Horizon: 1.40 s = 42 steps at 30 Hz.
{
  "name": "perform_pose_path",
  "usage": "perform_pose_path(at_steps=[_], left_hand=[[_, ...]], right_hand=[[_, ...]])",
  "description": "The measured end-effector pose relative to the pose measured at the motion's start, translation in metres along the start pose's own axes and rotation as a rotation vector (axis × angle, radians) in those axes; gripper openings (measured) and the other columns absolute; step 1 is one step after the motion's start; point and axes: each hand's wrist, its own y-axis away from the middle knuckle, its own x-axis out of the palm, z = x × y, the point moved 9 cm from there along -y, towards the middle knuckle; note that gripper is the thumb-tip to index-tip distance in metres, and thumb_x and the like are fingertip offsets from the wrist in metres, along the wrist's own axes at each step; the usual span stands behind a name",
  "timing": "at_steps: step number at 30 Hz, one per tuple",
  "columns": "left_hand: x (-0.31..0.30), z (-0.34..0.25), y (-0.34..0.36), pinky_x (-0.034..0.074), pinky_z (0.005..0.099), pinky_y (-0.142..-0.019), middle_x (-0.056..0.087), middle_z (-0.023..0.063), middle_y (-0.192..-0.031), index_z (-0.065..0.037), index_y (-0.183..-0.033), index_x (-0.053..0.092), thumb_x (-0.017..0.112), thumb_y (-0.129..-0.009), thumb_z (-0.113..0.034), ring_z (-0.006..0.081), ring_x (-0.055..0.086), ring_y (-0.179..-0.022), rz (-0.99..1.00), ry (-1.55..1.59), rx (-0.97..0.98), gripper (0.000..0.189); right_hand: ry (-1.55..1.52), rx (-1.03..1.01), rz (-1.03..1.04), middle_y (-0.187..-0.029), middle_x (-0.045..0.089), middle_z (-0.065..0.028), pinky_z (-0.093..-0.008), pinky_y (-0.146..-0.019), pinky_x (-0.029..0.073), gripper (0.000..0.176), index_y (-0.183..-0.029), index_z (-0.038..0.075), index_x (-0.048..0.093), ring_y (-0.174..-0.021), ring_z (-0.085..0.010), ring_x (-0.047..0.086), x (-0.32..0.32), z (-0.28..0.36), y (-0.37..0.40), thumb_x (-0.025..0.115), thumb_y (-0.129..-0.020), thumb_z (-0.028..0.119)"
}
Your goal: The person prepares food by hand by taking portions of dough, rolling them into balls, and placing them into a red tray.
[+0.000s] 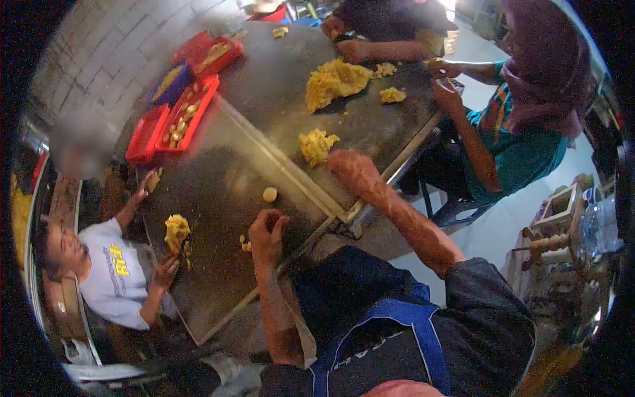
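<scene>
Over the near part of the dark table (pixel 218 258), my left hand (pixel 266 231) is closed, with its fingers curled toward the thumb. What it holds, if anything, is hidden. A small round dough ball (pixel 270 194) lies just beyond those fingers, and small dough bits (pixel 246 243) are beside the hand on its left. My right hand (pixel 354 173) reaches across the wooden divider with its fingers closed at the edge of a crumbly yellow dough lump (pixel 316 147). Its fingertips are partly hidden there.
Red trays (pixel 210 92) holding dough pieces and a blue tray (pixel 170 85) stand at the far left. A co-worker (pixel 119 271) handles another dough lump (pixel 176 231) at left. Two other people work opposite, near a large dough mass (pixel 337 83). A wooden divider (pixel 278 152) crosses the table.
</scene>
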Motion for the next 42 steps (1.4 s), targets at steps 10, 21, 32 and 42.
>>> perform_pose_path(at_steps=[10, 21, 32, 42], left_hand=[[0.04, 0.005, 0.002, 0.051, 0.0373, -0.069, 0.07, 0.0129, -0.081, -0.002, -0.083, 0.069, 0.079, -0.077, -0.017, 0.0269, 0.066, -0.071, 0.269, -0.063, 0.226, 0.019], [0.072, 0.072, -0.021, 0.051, 0.045, -0.073, 0.067, 0.018, -0.087, 0.0, -0.088, 0.067, 0.076, -0.081, -0.022, 0.0298, 0.066, -0.082, 0.272, 0.479, -0.032, 0.025], [0.066, -0.009, -0.038, 0.015, 0.0715, -0.106, 0.049, 0.0276, -0.131, 0.003, -0.093, 0.06, 0.051, -0.094, -0.019, 0.0503, 0.029, -0.136, -0.319, -0.616, 0.508, 0.024], [0.086, -0.046, -0.018, 0.019, 0.0711, -0.105, 0.055, 0.0267, -0.123, 0.002, -0.085, 0.063, 0.058, -0.088, -0.014, 0.0512, 0.04, -0.128, -0.291, -0.681, 0.79, 0.018]], right_hand=[[0.186, -0.085, -0.21, -0.124, 0.059, -0.0142, -0.0397, -0.105, 0.044, 0.041, -0.129, 0.002, 0.054, -0.117, -0.0299, 0.055, 0.014, -0.015, 0.022, 0.056, -0.09, 0.016], [-0.101, 0.007, 0.014, -0.119, 0.06, -0.0172, -0.0399, -0.101, 0.046, 0.041, -0.125, 0.003, 0.056, -0.114, -0.0311, 0.056, 0.014, -0.02, 0.01, 0.056, -0.085, 0.01], [-0.25, 0.103, 0.026, -0.127, 0.057, -0.0203, -0.0476, -0.1, 0.044, 0.029, -0.121, 0.005, 0.059, -0.119, -0.039, 0.053, -0.031, -0.029, 0.026, 0.053, -0.095, 0.017], [-0.204, 0.141, -0.091, -0.117, 0.064, -0.0197, -0.0456, -0.093, 0.049, 0.032, -0.12, 0.003, 0.061, -0.112, -0.0393, 0.058, -0.06, -0.039, 0.027, 0.063, -0.089, 0.009]])
